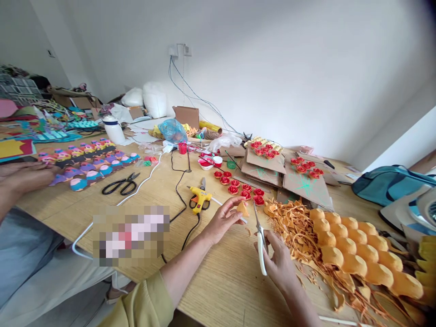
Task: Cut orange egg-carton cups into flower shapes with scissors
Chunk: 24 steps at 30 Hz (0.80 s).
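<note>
My left hand (223, 221) closes its grip on the orange foam piece (243, 208), pinched between thumb and fingertips and raised just above the desk (218, 281). Gripping it by the near edge leaves the far edge free and turned toward the blades.

My right hand (279, 265) closes its grip on the white-handled scissors (260, 240), blades pointing up and away from me. The tip stands just beside the foam piece; I cannot tell whether it touches.

The orange trimmings (293, 222) lie heaped directly beyond the scissors, which I judge to be where offcuts drop. The orange cones (354, 254) sit in touching rows to the right of the heap, clear of the blades.

The yellow glue gun (200, 198) rests left of my left hand, nozzle off the surface, with the red roses (238, 187) just behind.

Far left, another person's hand (23, 175) lies beside the colourful foam figures (88, 163), well apart from mine
</note>
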Motion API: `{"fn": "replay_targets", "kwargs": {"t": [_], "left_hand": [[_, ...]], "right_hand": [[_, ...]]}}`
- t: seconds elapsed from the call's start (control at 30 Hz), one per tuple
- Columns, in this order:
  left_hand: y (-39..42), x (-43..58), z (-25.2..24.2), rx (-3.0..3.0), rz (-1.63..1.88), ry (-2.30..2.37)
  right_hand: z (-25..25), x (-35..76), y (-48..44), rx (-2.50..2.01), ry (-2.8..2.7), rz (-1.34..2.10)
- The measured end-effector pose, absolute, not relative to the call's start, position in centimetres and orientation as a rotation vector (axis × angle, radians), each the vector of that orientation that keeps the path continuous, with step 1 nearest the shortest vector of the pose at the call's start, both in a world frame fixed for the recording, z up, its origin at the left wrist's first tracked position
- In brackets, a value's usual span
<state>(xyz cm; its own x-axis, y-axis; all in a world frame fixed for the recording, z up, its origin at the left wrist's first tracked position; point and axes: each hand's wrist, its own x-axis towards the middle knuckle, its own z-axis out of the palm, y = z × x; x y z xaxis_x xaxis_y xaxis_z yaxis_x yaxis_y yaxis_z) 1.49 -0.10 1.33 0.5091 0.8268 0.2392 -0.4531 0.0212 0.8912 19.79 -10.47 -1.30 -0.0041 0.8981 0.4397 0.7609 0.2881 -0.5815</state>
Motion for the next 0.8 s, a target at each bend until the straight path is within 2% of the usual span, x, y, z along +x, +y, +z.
{"fn": "replay_targets", "kwargs": {"t": [0.8], "left_hand": [[-0.11,1.79,1.22,1.260,0.977,0.446]], "right_hand": [[-0.85,19.60,-10.51,-1.466,-1.943,0.105]]}}
